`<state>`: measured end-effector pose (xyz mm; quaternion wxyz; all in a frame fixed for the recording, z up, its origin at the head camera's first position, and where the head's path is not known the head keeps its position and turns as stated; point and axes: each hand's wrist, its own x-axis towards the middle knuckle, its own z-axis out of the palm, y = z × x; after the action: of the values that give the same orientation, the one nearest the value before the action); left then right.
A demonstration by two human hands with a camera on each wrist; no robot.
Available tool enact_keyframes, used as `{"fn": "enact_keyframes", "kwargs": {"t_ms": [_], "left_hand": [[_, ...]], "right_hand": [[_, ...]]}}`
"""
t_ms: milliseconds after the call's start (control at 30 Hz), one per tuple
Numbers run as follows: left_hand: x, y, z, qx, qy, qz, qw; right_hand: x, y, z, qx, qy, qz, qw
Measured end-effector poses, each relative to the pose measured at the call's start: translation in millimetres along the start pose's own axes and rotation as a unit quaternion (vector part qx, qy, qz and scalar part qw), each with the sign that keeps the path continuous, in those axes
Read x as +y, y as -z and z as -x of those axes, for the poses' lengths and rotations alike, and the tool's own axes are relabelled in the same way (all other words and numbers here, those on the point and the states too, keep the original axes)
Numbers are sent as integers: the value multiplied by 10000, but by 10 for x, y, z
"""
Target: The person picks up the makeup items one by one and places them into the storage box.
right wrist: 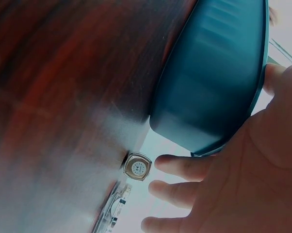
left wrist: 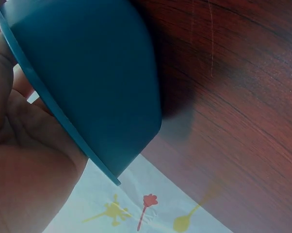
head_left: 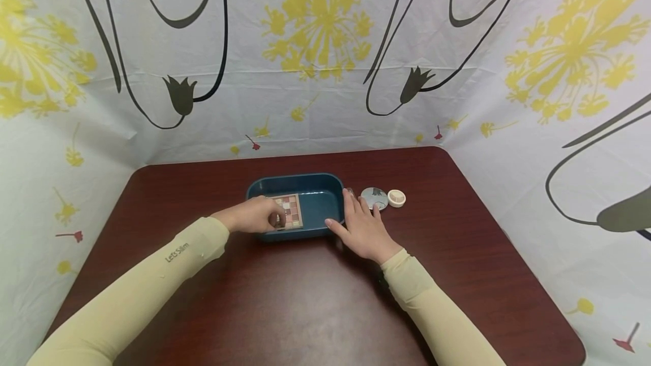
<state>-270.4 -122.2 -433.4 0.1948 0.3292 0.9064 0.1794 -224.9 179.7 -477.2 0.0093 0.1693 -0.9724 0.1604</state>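
Observation:
A blue-green rectangular tray (head_left: 322,202) stands on the table, its outer wall (left wrist: 97,82) filling much of the left wrist view. Inside its left part lies an eyeshadow palette (head_left: 293,211) with a grid of pinkish and brown squares. My left hand (head_left: 257,213) reaches over the tray's left rim, its curled fingers gripping the palette's left side; the fingertips are partly hidden. Spread along the tray's right end, my right hand (head_left: 363,229) has straight fingers, with the thumb at the rim. Just past those fingers stands a small squarish container (right wrist: 137,167) with a round label marked 04.
Right of the tray lie a shiny round silver disc (head_left: 374,199) and a small cream-coloured round piece (head_left: 396,198). The dark red-brown table (head_left: 305,304) has rounded corners. Patterned white cloth (head_left: 325,112) hangs behind it and along both sides.

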Motion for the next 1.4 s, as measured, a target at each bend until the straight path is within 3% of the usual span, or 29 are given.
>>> {"fn": "enact_keyframes", "kwargs": {"t_ms": [567,1000,1233,1400], "left_hand": [[0,-25,45,108,21,5,9999],[-25,-43,85,697,-29,168,9974],[21,-44,157,1159,-132,308,9927],[66,-55,191,1448,-27,553,9879]], "right_hand": [[-8,-16,-1,-40,55,-33,10000],[-31,21,1,1,45,-103,9999],[-27,13,-1,-41,-9,-100,9999],[-13,-1,2,-26,-24,-102,9999]]}}
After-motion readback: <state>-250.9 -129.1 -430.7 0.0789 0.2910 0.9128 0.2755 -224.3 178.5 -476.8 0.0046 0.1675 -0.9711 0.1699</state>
